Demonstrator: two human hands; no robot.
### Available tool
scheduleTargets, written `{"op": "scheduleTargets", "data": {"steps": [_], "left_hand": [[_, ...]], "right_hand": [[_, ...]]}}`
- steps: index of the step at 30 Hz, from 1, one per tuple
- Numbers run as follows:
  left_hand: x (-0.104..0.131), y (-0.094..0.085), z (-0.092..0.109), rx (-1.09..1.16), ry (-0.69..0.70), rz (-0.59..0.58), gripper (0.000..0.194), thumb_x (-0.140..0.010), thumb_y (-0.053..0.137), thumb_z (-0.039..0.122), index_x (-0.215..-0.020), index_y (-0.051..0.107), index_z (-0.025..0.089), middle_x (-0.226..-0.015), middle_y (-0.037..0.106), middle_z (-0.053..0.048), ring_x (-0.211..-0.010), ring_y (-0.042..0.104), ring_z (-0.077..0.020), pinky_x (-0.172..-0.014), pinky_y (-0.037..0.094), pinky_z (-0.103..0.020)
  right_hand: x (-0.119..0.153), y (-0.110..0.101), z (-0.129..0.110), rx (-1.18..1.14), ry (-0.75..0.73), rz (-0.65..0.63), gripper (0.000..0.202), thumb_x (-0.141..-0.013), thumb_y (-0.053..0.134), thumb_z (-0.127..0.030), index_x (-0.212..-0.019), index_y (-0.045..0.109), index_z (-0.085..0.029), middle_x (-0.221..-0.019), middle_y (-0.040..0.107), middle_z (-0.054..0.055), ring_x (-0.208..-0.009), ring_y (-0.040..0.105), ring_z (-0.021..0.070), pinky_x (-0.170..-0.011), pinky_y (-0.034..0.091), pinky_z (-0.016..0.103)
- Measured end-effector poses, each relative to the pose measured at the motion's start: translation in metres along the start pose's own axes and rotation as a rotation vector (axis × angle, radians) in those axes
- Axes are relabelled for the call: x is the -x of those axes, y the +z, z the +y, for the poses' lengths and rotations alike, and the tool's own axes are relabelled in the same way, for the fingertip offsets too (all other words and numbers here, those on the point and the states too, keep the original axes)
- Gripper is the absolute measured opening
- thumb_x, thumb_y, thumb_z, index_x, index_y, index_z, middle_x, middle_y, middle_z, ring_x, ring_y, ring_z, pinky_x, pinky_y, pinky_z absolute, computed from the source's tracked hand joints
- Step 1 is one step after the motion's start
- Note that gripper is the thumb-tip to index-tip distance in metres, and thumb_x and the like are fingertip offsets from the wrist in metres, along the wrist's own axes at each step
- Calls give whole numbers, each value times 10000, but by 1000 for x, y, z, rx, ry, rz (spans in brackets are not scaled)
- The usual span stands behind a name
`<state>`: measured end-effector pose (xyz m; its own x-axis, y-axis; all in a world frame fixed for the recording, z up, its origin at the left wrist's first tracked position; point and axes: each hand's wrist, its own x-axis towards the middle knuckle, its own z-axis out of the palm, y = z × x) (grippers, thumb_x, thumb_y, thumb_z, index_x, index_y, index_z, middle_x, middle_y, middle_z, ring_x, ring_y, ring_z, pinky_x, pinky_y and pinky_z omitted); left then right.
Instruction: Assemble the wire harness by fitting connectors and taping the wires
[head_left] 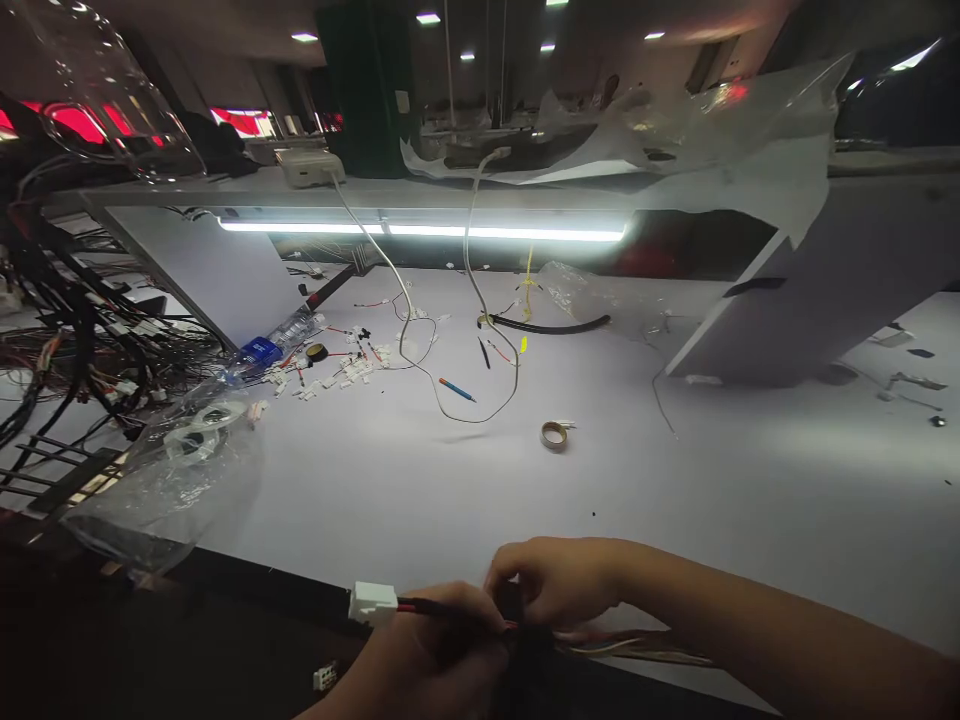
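Note:
At the table's front edge my left hand (442, 655) is closed around a wire harness. Its white connector (373, 603) sticks out to the left, followed by red and black wires in a dark sleeve (431, 607). My right hand (566, 585) is beside it, thumb and fingers curled together at a dark piece on the harness; shadow hides what exactly they pinch. Loose wires (637, 648) of several colours run out to the right beneath my right forearm. A second small white connector (325, 677) shows below, left of my left wrist.
A tape roll (554, 435) lies mid-table, with a blue pen (457, 390) and a white cable (480, 420) beyond. White connectors (352, 372) are scattered at back left near a plastic bag (187, 490). Cable bundles (75, 350) crowd the left; a shelf (450, 195) with a lamp spans the back.

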<state>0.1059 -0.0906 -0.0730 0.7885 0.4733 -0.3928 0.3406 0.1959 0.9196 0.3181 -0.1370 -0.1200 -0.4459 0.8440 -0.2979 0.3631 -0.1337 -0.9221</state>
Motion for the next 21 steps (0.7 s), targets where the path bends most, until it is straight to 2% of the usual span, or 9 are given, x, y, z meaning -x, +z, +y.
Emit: {"op": "scheduleTargets", "data": {"steps": [3,5,7,10,13,15,17,19,21], "left_hand": [[-2,-1,4,-29,-51,8,211,-748,673,349,-850,589,185,-642,513,27,-580,453,-99,-575,398,-251],[-5,-2,7,-35,-69,27,211,-737,676,349,-827,581,183,-606,480,42,-569,436,-97,-565,384,-247],[-10,-3,7,-7,-88,58,220,-725,682,355,-808,571,184,-606,481,43,-585,448,-104,-576,384,-247],[-20,-6,2,70,-152,78,242,-702,707,346,-773,555,172,-613,486,39,-584,448,-103,-574,365,-242],[-34,-12,-6,240,-219,74,274,-695,723,337,-806,537,169,-602,473,43,-546,433,-95,-557,347,-239],[-41,-15,-6,357,-217,25,284,-703,715,345,-822,528,168,-610,469,43,-546,435,-91,-559,346,-231],[-43,-16,0,375,-209,-13,263,-722,694,336,-828,524,165,-645,483,35,-580,456,-91,-578,356,-223],[-40,-14,10,296,-226,-16,274,-693,705,273,-857,512,170,-690,517,27,-623,485,-101,-598,374,-226],[-34,-10,19,180,-245,-1,344,-636,715,186,-894,487,183,-703,536,30,-637,497,-113,-598,389,-235]], "right_hand": [[0,0,-7,-341,177,200,328,-883,553,-304,-1206,517,-267,-882,642,13,-530,573,107,-494,460,232],[3,-5,-19,-582,237,168,356,-934,469,-437,-1220,496,-226,-870,642,43,-539,578,124,-491,459,251],[7,-10,-34,-671,217,159,304,-916,514,-421,-1105,569,-190,-780,622,26,-560,557,116,-502,431,226],[10,-7,-52,-506,129,375,118,-858,593,-266,-940,624,-187,-706,589,-12,-605,528,103,-534,404,199],[12,16,-50,-124,-25,562,121,-863,587,-244,-974,636,-238,-819,634,-3,-726,570,142,-627,456,239],[16,37,-40,253,-227,592,184,-882,544,-206,-1034,637,-253,-895,644,21,-787,576,171,-691,475,280],[24,52,-29,496,-403,534,219,-900,495,-170,-1047,637,-248,-915,642,33,-817,578,181,-717,482,283],[34,53,-23,467,-433,474,207,-915,483,-170,-1020,639,-258,-865,638,10,-765,585,153,-675,487,236],[43,37,-23,325,-376,514,200,-914,482,-173,-995,638,-270,-840,626,-11,-718,583,126,-648,487,212]]}}
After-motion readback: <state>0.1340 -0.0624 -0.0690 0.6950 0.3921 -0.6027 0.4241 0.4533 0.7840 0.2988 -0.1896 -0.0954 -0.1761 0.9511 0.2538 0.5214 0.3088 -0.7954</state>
